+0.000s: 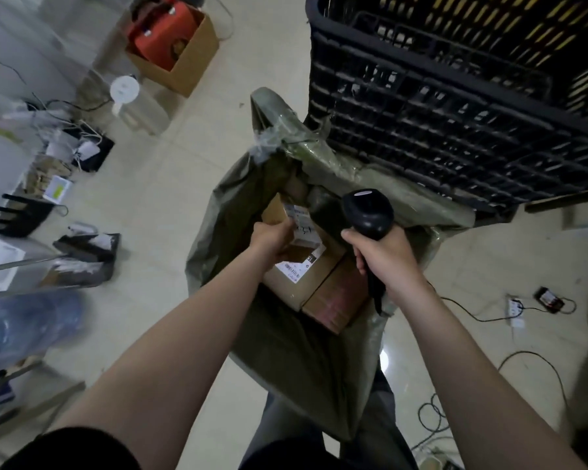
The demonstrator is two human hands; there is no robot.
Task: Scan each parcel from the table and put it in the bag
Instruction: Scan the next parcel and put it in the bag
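Observation:
A large olive-green plastic bag (279, 351) stands open on the floor in front of me. Inside it lie brown cardboard parcels: one with a white barcode label (296, 279) and a reddish-brown one (336, 300) beside it. My left hand (274, 240) reaches into the bag's mouth and grips a small cardboard parcel with a white label (302, 228), held over the others. My right hand (384, 252) grips the handle of a black barcode scanner (367, 212), its head pointing away from me above the bag's right side.
A big black slatted crate (455, 96) stands right behind the bag. On the floor: an open carton with red items (174, 45) far left, a white fan (124, 89), cables and a power strip (516, 310) at right. A table edge (14, 262) shows at left.

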